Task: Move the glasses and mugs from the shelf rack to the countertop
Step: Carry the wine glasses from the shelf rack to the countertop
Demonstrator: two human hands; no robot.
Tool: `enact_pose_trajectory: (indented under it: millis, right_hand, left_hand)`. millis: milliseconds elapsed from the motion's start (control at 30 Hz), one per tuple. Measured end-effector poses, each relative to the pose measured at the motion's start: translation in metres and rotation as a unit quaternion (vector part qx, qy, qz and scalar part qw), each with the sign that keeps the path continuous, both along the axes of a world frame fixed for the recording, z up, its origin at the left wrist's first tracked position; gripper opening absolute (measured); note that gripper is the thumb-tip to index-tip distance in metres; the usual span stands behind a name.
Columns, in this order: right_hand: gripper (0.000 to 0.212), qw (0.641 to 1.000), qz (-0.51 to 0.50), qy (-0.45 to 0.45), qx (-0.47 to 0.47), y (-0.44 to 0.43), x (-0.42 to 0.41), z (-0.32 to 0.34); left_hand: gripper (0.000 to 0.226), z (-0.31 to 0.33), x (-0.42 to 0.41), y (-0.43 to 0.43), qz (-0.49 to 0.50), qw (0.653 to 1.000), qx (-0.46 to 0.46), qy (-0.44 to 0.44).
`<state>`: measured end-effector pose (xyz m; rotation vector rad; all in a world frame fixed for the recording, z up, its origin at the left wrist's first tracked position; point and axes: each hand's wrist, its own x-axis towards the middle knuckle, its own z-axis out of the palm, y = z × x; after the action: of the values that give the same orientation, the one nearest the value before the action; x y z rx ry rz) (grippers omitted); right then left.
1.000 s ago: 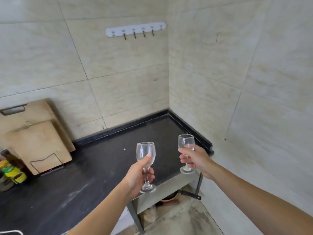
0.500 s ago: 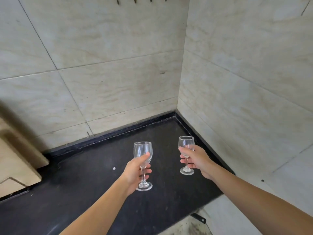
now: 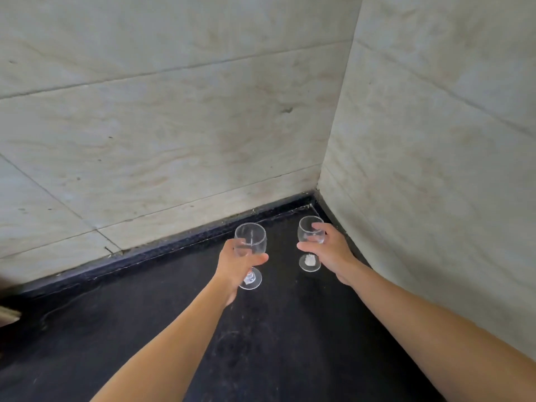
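Observation:
Two clear stemmed wine glasses are upright over the black countertop point(image 3: 162, 338), near its back right corner. My left hand point(image 3: 235, 265) is wrapped around the bowl and stem of the left wine glass point(image 3: 251, 236), whose foot sits at or just above the counter. My right hand point(image 3: 329, 250) grips the bowl of the right wine glass point(image 3: 308, 227), closer to the corner; its foot looks to be on or nearly on the counter. Whether either foot touches the surface I cannot tell. The shelf rack and any mugs are out of view.
Beige tiled walls point(image 3: 174, 126) meet in a corner right behind the glasses, with a raised black rim point(image 3: 162, 250) along the back. A sliver of a wooden cutting board point(image 3: 8, 314) shows at the left edge.
Both hands carried the glasses forward and down, deep into the back right corner of the counter. The view has moved in closer, so the hooks, boards and counter front edge have left the frame.

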<state>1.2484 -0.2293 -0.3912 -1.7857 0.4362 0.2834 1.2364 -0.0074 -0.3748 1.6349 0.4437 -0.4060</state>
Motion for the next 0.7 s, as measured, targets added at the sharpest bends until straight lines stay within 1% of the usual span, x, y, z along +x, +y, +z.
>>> enact_pose_trajectory:
  millis: [33,167,233,300,333,533,567,633,667,700]
  right_hand:
    - [0.069,1.000,0.007,0.002,-0.001,0.000,0.015,-0.012]
    - [0.073,0.999,0.037,-0.006,-0.030,0.001,0.057,-0.044]
    - [0.070,0.998,0.048,-0.016,-0.043,0.000,0.071,-0.056]
    - [0.068,0.997,0.055,-0.022,-0.048,0.000,0.082,-0.063]
    - [0.067,0.997,0.057,-0.026,-0.050,-0.001,0.086,-0.066]
    - [0.066,0.991,0.093,-0.056,-0.078,-0.002,0.097,-0.072]
    - [0.069,0.990,0.100,-0.052,-0.083,-0.003,0.096,-0.072]
    - [0.077,0.992,0.091,-0.011,-0.086,-0.005,0.089,-0.073]
    - [0.078,0.992,0.080,0.020,-0.100,-0.007,0.082,-0.073]
    - [0.074,0.988,0.078,0.050,-0.127,-0.009,0.073,-0.073]
  left_hand:
    - [0.058,-0.009,0.013,-0.004,-0.005,1.000,0.013,0.000]
    - [0.050,-0.035,0.051,-0.018,-0.043,0.998,0.048,-0.023]
    - [0.056,-0.048,0.063,-0.025,-0.048,0.997,0.052,-0.027]
    - [0.065,-0.055,0.073,-0.031,-0.043,0.997,0.047,-0.030]
    - [0.066,-0.058,0.077,-0.033,-0.041,0.997,0.046,-0.035]
    - [0.058,-0.063,0.094,-0.045,-0.051,0.995,0.053,-0.060]
    - [0.059,-0.062,0.095,-0.045,-0.055,0.995,0.051,-0.062]
    - [0.061,-0.062,0.089,-0.042,-0.054,0.996,0.049,-0.045]
    - [0.063,-0.060,0.083,-0.040,-0.048,0.997,0.059,-0.025]
    - [0.065,-0.059,0.076,-0.037,-0.045,0.995,0.086,-0.004]
